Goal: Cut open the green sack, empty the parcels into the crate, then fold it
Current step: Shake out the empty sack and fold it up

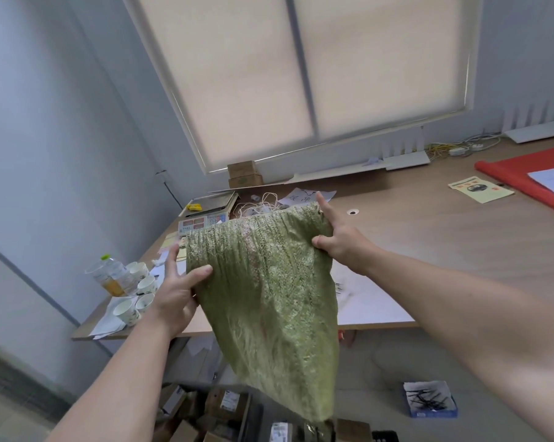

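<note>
The green woven sack (269, 298) hangs in the air in front of me, its lower end pointing down toward the bottom of the view. My left hand (178, 290) grips its upper left corner, thumb on the front. My right hand (339, 237) pinches the upper right corner, with the index finger pointing up. Below the sack, several cardboard parcels (224, 406) lie packed together at the bottom edge. The crate's walls are not clearly visible around them.
A long wooden table (444, 237) stands behind the sack. On it are a weighing scale (205, 212), white string, papers, a red cloth (524, 173), a bottle and several paper cups (135, 291) at the left end. A blue tray (430, 398) lies on the floor at right.
</note>
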`<state>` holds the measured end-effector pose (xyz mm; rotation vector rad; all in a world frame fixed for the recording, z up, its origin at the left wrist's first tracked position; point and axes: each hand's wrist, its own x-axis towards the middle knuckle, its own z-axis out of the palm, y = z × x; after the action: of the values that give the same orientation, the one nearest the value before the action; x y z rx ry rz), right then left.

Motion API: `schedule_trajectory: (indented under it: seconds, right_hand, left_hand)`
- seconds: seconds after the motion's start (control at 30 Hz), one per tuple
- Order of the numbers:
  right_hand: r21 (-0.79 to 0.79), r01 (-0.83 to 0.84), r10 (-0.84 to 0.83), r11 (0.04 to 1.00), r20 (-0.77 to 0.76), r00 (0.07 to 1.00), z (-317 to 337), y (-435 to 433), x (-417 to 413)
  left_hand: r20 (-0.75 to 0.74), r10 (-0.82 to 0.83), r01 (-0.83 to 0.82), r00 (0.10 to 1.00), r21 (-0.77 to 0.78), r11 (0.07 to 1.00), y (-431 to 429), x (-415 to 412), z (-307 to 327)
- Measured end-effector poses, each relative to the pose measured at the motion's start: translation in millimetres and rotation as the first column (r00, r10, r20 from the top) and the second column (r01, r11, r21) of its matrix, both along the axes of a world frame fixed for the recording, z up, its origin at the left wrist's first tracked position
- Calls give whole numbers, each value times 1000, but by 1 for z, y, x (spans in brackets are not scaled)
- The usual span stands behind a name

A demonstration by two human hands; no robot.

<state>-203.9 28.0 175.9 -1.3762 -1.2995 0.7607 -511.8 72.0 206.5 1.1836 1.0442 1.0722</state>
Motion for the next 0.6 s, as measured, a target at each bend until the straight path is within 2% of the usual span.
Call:
schedule_trajectory:
  seconds: [0.1,0.2,0.23,0.37,0.5,0.6]
  right_hand:
    - [19,19,-18,1000,-54,998,0,2,1]
    - [17,-54,57,998,-230,972,3,0,0]
    - [11,-87,87,996,-233,969,5,-1,0]
    - [-20,-144,145,989,36,989,10,-7,-5]
    - [-43,-147,153,988,320,935,5,-6,-6]
    - [-143,-103,153,984,407,900,4,-6,-3]
  left_hand:
    - [-27,-38,37,999,-48,998,3,-2,-2]
    - [-33,21,-24,999,-88,996,4,0,-4]
    - [-26,51,-53,998,-111,992,5,1,-5]
    - [-26,132,-135,991,-231,964,11,2,-5]
    - [-60,166,-176,984,-272,946,16,2,-2]
    - [-75,173,-187,982,-254,949,16,-3,1]
